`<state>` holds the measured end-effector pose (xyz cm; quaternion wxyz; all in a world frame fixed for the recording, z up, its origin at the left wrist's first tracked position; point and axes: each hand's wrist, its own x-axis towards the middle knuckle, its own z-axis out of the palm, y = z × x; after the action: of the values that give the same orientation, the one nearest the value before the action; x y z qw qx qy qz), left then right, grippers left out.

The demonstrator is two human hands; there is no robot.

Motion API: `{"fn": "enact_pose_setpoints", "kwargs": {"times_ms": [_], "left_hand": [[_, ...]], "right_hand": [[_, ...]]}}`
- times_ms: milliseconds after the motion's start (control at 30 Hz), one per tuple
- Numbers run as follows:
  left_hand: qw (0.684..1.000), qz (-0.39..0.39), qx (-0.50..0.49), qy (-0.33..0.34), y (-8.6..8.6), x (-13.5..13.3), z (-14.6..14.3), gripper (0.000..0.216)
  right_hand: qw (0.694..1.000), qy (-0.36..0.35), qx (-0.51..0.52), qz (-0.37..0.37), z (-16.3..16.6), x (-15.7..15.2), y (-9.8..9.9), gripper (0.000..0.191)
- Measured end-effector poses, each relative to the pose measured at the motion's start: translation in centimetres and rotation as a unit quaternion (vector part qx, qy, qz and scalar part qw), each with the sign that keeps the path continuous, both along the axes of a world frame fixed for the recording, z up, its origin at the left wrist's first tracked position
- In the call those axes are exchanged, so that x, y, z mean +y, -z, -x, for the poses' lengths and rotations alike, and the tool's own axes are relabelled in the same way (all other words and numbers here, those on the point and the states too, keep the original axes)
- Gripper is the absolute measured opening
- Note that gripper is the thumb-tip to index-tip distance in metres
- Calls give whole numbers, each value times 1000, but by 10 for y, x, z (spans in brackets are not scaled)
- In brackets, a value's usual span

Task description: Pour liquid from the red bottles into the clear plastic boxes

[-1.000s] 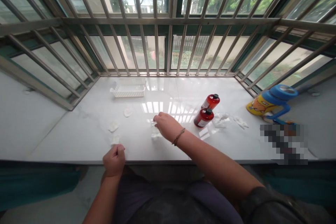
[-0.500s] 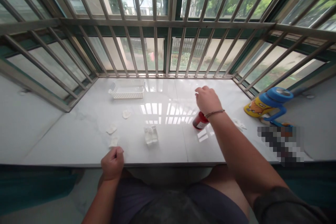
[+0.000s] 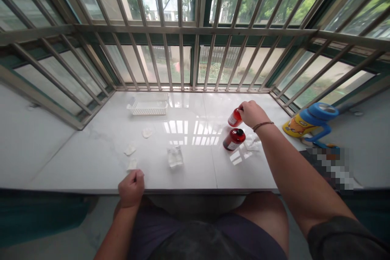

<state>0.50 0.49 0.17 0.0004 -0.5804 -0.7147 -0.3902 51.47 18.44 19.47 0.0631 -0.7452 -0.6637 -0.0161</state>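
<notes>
Pinching the far labelled red bottle by its top with the nearer right hand. Lies at 9 o'clock from that hand, leaning toward 1. Clenching the left hand at 8 o'clock; cannot tell contents.

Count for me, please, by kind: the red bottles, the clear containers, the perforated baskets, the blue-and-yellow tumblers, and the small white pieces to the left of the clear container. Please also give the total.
Red bottles: 2
Clear container: 1
Perforated basket: 1
Blue-and-yellow tumbler: 1
Small white pieces: 3
Total: 8
</notes>
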Motion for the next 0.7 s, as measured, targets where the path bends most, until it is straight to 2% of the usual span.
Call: {"fn": "enact_pose_setpoints", "kwargs": {"times_ms": [67,133,200,333,433,567,700], "left_hand": [[1000,1,1,0,-1,0,0,37],[1000,1,2,-1,-2,0,-1,37],[1000,1,3,-2,-3,0,-2,37],[1000,1,7,0,-5,1,-2,38],[1000,2,11,2,-5,1,-2,38],[1000,3,13,4,-5,1,-2,39],[1000,2,10,9,-7,1,-3,39]], "right_hand": [[999,-35,9,-39,20,-9,-15,28],[992,-99,24,-70,48,-24,-26,24],[983,-171,36,-65,81,-44,-30,20],[951,-305,16,52,148,-90,-14,24],[925,-368,1,92,182,-116,3,24],[924,-375,21,78,192,-122,15,22],[934,-348,69,44,172,-113,16,14]]}}
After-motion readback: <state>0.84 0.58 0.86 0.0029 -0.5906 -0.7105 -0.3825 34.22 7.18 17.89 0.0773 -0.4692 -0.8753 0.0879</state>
